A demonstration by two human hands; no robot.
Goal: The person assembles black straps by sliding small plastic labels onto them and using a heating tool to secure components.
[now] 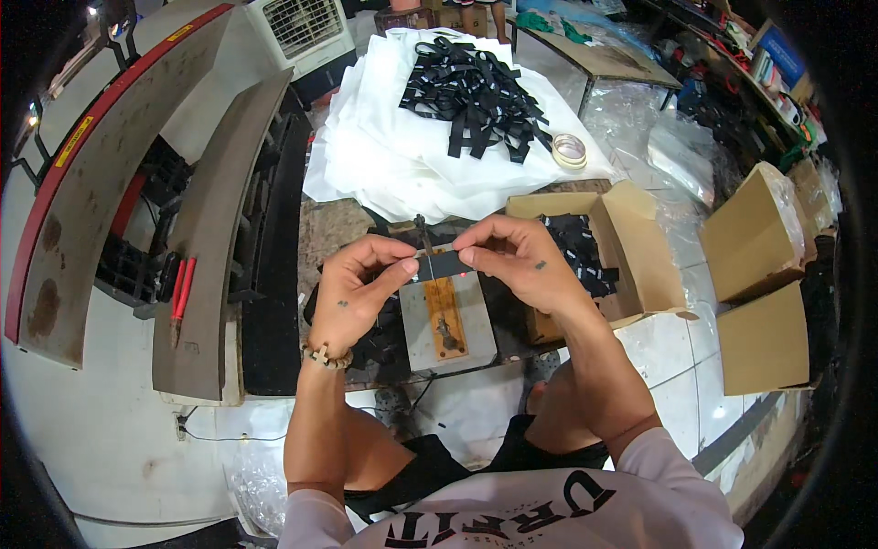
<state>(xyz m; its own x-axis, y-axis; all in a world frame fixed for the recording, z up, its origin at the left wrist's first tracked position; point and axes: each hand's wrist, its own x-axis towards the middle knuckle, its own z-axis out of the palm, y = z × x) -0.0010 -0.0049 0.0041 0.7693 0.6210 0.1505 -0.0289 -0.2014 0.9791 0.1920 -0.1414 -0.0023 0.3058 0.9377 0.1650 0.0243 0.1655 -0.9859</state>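
Observation:
A short black fabric strip (445, 264) is stretched between my two hands. My left hand (352, 288) pinches its left end between thumb and fingers. At its right end my right hand (521, 261) pinches in the same way. The strip crosses a thin metal wire or rod on a small device with a yellowish wooden strip (441, 311) and metal fittings. That device is mounted on a pale grey block (477, 331) on the dark worktable. I cannot tell whether the strip touches the wire. A small red light shows near my right fingertips.
White sheets (366, 137) are stacked beyond the device, bearing a heap of black strips (476, 96) and tape rolls (569, 152). An open cardboard box (640, 233) with black pieces stands at right. Red-handled pliers (184, 288) lie on a brown board (206, 229) at left.

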